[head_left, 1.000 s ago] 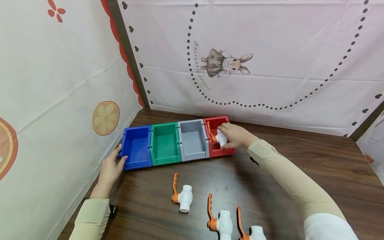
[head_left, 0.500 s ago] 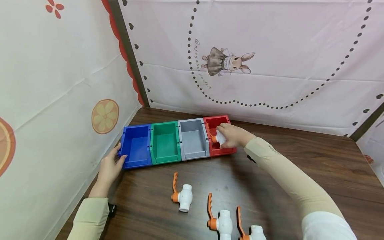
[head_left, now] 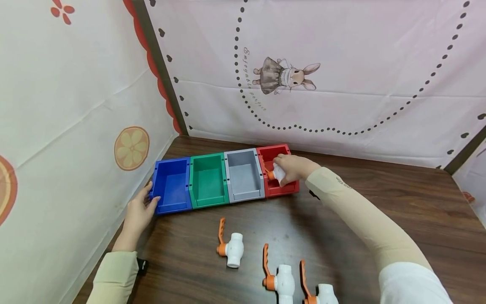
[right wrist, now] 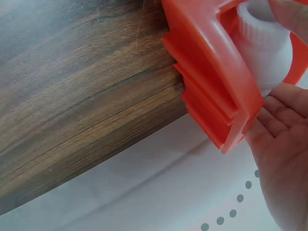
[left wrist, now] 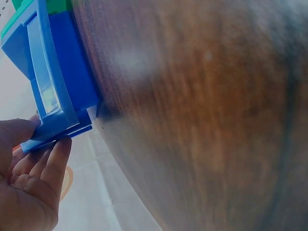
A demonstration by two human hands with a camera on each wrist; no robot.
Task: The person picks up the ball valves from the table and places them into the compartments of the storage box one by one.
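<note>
In the head view my right hand (head_left: 294,167) holds a white ball valve (head_left: 279,173) with an orange handle down inside the red bin (head_left: 279,192). The right wrist view shows the thumb by the ribbed open end of the ball valve (right wrist: 267,48) and the fingers along its other side, next to the wall of the red bin (right wrist: 211,62). At the row's left end my left hand (head_left: 138,213) grips the outer side of the blue bin (head_left: 172,185). Up close in the left wrist view, thumb and fingers pinch the edge of the blue bin (left wrist: 77,62).
Between the blue and red bins sit a green bin (head_left: 208,181) and a grey bin (head_left: 244,179), joined in one row. On the dark wooden table (head_left: 190,261) lie more ball valves: one left (head_left: 234,250), one middle (head_left: 284,282), one right (head_left: 324,294). Printed cloth (head_left: 341,63) hangs behind.
My right hand has sunk slightly with the ball valve, whose orange handle now sits lower in the red bin. The left hand keeps its grip on the blue bin.
</note>
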